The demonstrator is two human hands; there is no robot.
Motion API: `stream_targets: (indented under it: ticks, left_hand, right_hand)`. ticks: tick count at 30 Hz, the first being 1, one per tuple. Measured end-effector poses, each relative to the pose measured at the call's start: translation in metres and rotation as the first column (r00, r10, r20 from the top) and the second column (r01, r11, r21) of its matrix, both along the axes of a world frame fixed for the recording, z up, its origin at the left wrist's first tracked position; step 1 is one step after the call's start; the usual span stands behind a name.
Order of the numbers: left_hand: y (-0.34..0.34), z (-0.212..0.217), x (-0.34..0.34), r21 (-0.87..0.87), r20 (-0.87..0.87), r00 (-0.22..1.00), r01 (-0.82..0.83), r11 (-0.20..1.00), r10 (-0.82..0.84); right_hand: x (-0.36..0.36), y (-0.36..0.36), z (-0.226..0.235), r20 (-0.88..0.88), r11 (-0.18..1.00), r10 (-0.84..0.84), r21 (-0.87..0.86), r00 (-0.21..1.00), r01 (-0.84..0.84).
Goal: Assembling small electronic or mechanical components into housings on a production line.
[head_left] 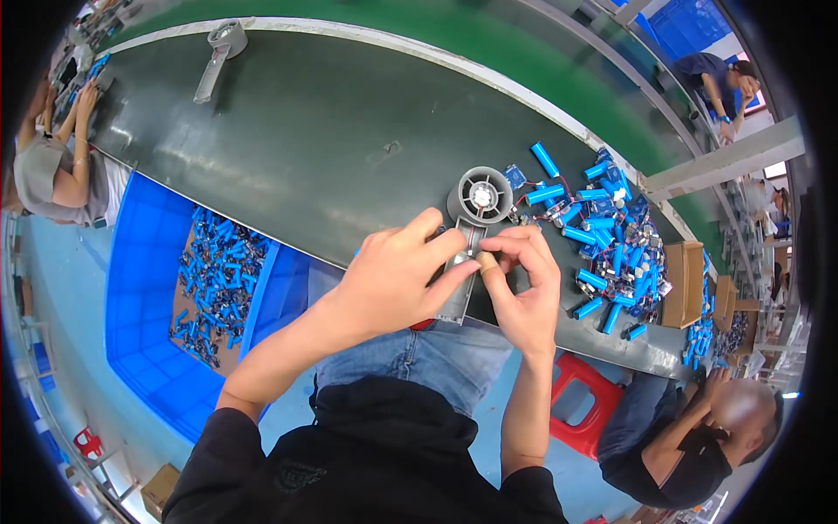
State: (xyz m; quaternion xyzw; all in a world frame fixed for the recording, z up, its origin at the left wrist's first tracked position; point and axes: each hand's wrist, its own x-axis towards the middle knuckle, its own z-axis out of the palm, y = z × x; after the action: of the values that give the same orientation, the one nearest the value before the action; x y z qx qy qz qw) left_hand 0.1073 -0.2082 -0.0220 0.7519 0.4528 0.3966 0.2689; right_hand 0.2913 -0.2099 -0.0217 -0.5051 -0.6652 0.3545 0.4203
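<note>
Since the grey fan housing (480, 194) lies at the near edge of the worktop (288, 131), its round head toward the far edge, I probably work in close. My left hand (397, 272) and right hand (524, 288) are nearly closed, thumbs and fingertips meeting on its handle (453, 308), perhaps to steady it; whether they pinch something small, I cannot tell. Blue battery cells (618, 258) heap to its right, likely for easy reach.

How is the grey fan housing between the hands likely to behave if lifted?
The grey fan housing looks stiff: its narrow handle has straight, unbent edges. It may be head-heavy, since its round spoked end is much wider than that handle.
</note>
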Motion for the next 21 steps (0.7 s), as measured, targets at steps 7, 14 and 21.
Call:
stream_targets:
  ticks: [7,14,21]
  left_hand:
    - [0.001,-0.008,0.005,0.090,-0.189,0.979,-0.055,0.994,0.071]
    - [0.007,-0.009,-0.004,0.214,-0.233,0.972,0.031,0.976,0.021]
    - [0.007,0.000,-0.005,0.000,-0.031,0.997,-0.070,0.998,0.070]
  right_hand:
    - [0.001,0.010,0.000,0.049,0.990,0.047,0.128,0.998,-0.053]
    - [0.001,0.016,-0.009,0.167,0.990,0.138,0.012,0.976,-0.141]
    - [-0.005,0.016,-0.012,0.111,0.993,0.114,0.001,0.987,-0.115]
